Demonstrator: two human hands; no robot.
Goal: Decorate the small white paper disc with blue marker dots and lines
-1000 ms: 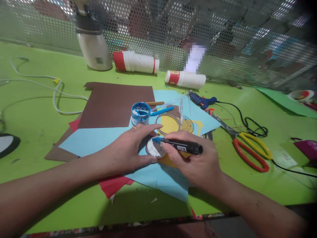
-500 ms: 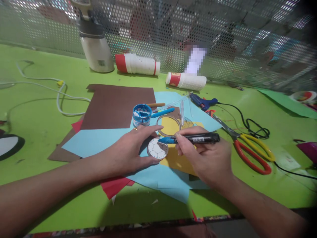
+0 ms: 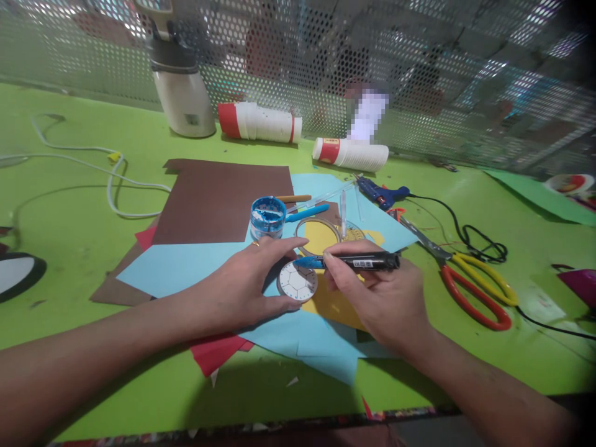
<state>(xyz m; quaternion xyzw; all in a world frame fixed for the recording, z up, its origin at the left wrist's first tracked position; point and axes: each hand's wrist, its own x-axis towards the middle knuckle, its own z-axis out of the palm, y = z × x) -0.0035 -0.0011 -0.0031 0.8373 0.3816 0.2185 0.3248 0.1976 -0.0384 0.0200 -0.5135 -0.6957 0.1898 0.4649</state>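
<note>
A small round white disc (image 3: 300,284) with a football-like pattern of black lines lies on the paper. My left hand (image 3: 251,276) steadies it between thumb and fingers, the thumb at its lower edge. My right hand (image 3: 388,298) is closed around a black marker pen (image 3: 367,261) with a blue-smeared front end. The pen's tip meets the upper part of the disc. Just beyond my left fingers stands an open jar of blue paint (image 3: 268,217). A ring (image 3: 298,231) and yellow paper (image 3: 326,304) lie beside the disc.
Light blue paper (image 3: 186,264) and brown paper (image 3: 223,202) spread beneath. To the right are scissors (image 3: 475,288) and a blue glue gun (image 3: 384,191) with its cord. Stacked paper cups (image 3: 265,123) and a white bottle (image 3: 184,102) stand or lie along the mesh screen.
My right hand and the marker have shifted slightly left, with the tip farther along the disc's upper edge. My left hand stays in place around the disc.
</note>
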